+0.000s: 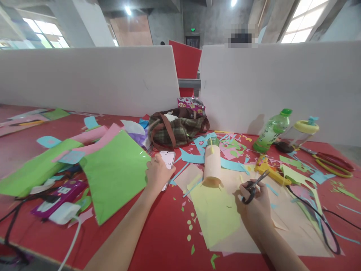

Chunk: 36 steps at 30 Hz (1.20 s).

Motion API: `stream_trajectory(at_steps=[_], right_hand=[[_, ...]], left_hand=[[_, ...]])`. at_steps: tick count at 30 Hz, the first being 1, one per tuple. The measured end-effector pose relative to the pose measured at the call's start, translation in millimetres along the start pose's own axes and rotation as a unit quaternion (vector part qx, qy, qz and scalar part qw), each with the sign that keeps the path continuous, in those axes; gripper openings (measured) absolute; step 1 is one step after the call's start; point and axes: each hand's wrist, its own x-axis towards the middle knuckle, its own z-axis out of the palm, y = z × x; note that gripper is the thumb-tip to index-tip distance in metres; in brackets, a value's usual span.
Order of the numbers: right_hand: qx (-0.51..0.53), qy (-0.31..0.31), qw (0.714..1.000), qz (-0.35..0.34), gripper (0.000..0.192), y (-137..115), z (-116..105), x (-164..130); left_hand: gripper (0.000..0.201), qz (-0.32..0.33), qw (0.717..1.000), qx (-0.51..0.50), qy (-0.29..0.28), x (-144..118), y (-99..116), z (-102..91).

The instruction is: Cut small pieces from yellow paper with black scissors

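Note:
My left hand (158, 174) is closed around a white-screened phone (170, 160) at the table's middle, its thumb lying across the screen. Small black-handled scissors (252, 188) are in my right hand (258, 203), their blades pointing up and away from me. Beneath that hand lie a yellow-green paper sheet (217, 214) and a larger cream sheet (299, 235). Between my hands stands a cream paper tube (212, 163) with a green top. A big green paper sheet (118, 175) is just left of my left hand.
A yellow glue gun (272, 174), a green drink bottle (273, 130), a lidded jar (301, 133) and large red-handled scissors (331, 160) are at the right. A plaid bag (183, 128) sits at the back. Cables and a purple power strip (60, 195) occupy the left; paper scraps litter the red table.

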Motion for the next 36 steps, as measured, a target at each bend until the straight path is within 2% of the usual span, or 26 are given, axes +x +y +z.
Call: stream_trajectory(at_steps=[7, 15, 18, 21, 23, 28, 31, 33, 36], right_hand=[[-0.006, 0.007, 1.000, -0.004, 0.031, -0.6, 3.0, -1.4], [-0.024, 0.012, 1.000, -0.016, 0.034, 2.2, 3.1, 2.0], [-0.033, 0.005, 0.999, -0.019, 0.033, 2.3, 2.8, 0.9], [-0.041, -0.004, 0.999, -0.020, 0.031, 1.3, 3.1, -0.3], [-0.047, -0.009, 0.999, -0.019, 0.030, 0.3, 3.6, -0.8], [-0.060, -0.014, 0.998, -0.022, 0.030, -1.4, 4.3, -1.0], [-0.070, -0.021, 0.997, -0.024, 0.029, -2.1, 4.5, -0.8], [-0.076, -0.030, 0.996, -0.025, 0.028, -2.3, 4.8, -0.7], [-0.086, -0.043, 0.995, -0.029, 0.028, -1.3, 4.8, -0.3]], left_hand=[[0.049, 0.005, 0.999, 0.023, -0.026, 0.4, -1.6, 8.0], [0.049, 0.007, 0.999, 0.035, -0.024, -1.4, 1.4, 10.1], [0.043, 0.031, 0.999, 0.028, -0.010, -9.1, 7.6, 4.6], [0.032, 0.096, 0.995, -0.004, -0.003, -26.5, 19.5, -2.9], [0.025, 0.196, 0.977, -0.079, -0.031, -43.3, 29.4, -6.5], [0.015, 0.361, 0.910, -0.149, -0.140, -87.1, 54.9, -4.8], [0.019, 0.384, 0.887, -0.174, -0.188, -99.6, 67.9, 1.4], [0.023, 0.379, 0.883, -0.180, -0.212, -100.9, 75.0, 5.9], [0.017, 0.366, 0.879, -0.189, -0.240, -98.1, 83.2, 10.5]])
